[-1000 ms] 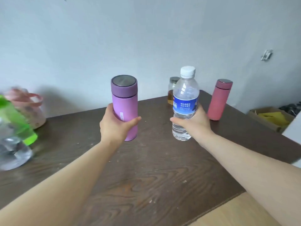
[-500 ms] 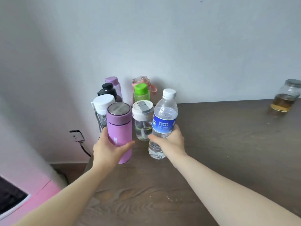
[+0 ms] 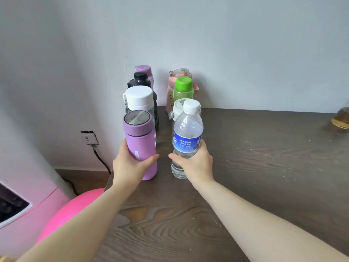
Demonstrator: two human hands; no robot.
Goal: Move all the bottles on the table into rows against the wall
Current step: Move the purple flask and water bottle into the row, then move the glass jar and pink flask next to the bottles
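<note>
My left hand point(image 3: 130, 163) grips a purple flask point(image 3: 139, 137) with a steel lid, at the front of the left row. My right hand point(image 3: 194, 163) grips a clear water bottle point(image 3: 186, 137) with a blue label and white cap, at the front of the right row. Behind the flask stand a white-capped bottle point(image 3: 138, 98), a black bottle point(image 3: 140, 80) and a lilac bottle point(image 3: 144, 69) by the wall. Behind the water bottle are a white-lidded cup point(image 3: 176, 108), a green bottle point(image 3: 183, 89) and a pink bottle point(image 3: 178, 74). Whether the two held bottles touch the table point(image 3: 264, 167) is unclear.
A glass jar point(image 3: 341, 118) with amber liquid sits at the far right of the table. The table's left edge runs just beside the left row. Below it are a wall socket point(image 3: 88, 138) with a cable and a pink rounded object point(image 3: 69, 210).
My view has swung left from the table's right side to the rows by the wall. Both hands have carried the flask and water bottle up to the fronts of the two rows.
</note>
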